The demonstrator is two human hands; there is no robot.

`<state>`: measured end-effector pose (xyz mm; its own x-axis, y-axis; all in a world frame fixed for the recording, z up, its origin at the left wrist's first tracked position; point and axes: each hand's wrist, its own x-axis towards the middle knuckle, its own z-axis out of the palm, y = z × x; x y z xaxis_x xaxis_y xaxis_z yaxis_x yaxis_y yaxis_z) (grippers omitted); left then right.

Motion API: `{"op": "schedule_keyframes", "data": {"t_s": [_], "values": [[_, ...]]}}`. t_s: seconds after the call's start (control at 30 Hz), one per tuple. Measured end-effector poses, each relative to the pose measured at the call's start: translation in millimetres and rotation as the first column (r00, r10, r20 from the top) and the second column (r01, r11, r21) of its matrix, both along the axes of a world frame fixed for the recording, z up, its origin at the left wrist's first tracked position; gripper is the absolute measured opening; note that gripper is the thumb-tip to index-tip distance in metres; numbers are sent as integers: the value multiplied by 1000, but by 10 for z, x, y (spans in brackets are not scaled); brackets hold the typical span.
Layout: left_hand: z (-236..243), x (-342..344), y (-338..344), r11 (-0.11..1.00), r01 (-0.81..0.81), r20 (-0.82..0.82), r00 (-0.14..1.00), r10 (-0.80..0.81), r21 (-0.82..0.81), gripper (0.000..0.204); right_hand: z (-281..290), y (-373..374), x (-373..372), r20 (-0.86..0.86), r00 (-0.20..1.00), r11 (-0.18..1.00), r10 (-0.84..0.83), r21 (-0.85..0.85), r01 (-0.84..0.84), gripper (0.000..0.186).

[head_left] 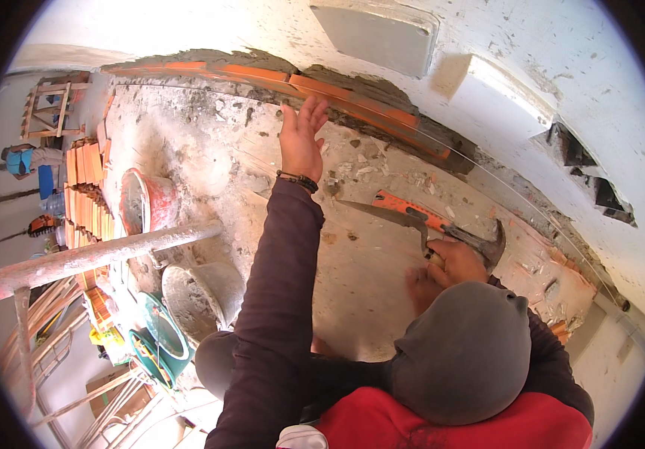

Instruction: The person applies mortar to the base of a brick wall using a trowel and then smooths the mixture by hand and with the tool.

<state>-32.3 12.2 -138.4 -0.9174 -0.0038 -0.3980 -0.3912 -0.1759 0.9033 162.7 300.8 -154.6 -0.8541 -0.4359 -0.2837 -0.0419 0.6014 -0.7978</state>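
My left hand (303, 142) is stretched out with its fingers apart, close to a row of orange bricks (356, 103) bedded in grey mortar along the wall's foot. It holds nothing. My right hand (457, 262) is closed around the handle of a trowel (382, 214), whose blade points left over the dusty floor; some of its fingers are blurred. Beside the trowel lies a claw hammer (492, 241) with an orange and black handle. A thin string (503, 179) runs taut along the bricks.
A red bucket (159, 200), a grey mortar bucket (201, 295) and green buckets (164, 329) stand to the left. A pole (105, 258) crosses there, before stacked orange bricks (89, 217). Another person (22, 159) is far left. Box covers (506, 97) jut from the white wall.
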Motion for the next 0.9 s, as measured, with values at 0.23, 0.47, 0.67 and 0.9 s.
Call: {"op": "schedule_keyframes", "data": {"t_s": [0.23,0.47,0.67,0.9], "values": [[178,-127,-140,983,85,21,996,-82,-160,89,99,-118,-102,89,996,999,20,-31,-17,32],[212,-151,-141,988,71,60,996,-63,-140,90,234,-167,-227,295,951,979,-88,-150,137,24],[170,-156,-156,988,67,66,996,-59,-136,89,-81,-127,-209,296,954,962,-57,-238,131,25],[110,-139,-181,995,14,84,996,-6,-99,88,42,-130,-297,307,951,938,-48,-315,148,24]]}}
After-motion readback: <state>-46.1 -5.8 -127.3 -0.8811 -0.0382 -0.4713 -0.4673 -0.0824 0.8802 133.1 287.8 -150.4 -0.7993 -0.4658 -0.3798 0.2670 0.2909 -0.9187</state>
